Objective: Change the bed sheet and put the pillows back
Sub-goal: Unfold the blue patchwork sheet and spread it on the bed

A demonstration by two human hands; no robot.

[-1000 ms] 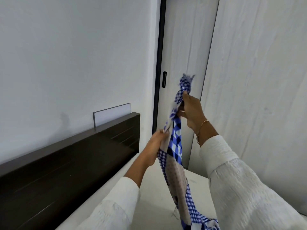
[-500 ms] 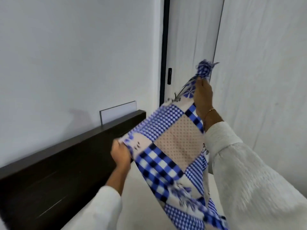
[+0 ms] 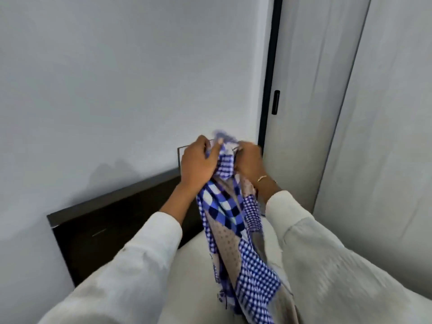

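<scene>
A blue, white and beige patchwork sheet [image 3: 236,242] hangs bunched between my two hands and trails down to the bottom of the view. My left hand [image 3: 198,164] grips its top edge from the left. Close beside it, my right hand [image 3: 249,164] grips the same bunched top from the right. Both hands are held above the bare white mattress [image 3: 194,277], in front of the right end of the dark headboard [image 3: 112,220]. No pillows are in view.
A plain white wall [image 3: 117,90] rises behind the headboard. To the right stand pale sliding wardrobe doors [image 3: 315,113] with a black frame and a small black handle [image 3: 276,102], close to the mattress corner.
The sheet was spread wide between my hands half a second ago. Both hands have since come together and lower, gathering the cloth into a bunch. The view has tilted down.
</scene>
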